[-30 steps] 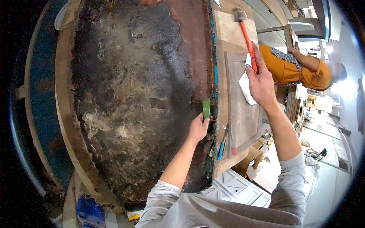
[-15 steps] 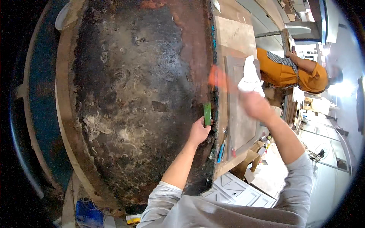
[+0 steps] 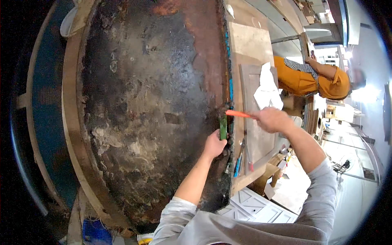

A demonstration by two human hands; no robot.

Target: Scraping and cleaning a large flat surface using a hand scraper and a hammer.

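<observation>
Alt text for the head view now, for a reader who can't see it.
The right hand grips an orange handle, its far end close to a green tool in the left hand, near the right edge of a dark, stained panel. A person in orange is off to the right.

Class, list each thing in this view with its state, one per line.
Left hand: closed on the green tool
Right hand: closed on the orange handle
Green tool: held
Orange handle: held crosswise
White cloth or paper: crumpled
Dark slab: stained, rough
Background light: lit
</observation>
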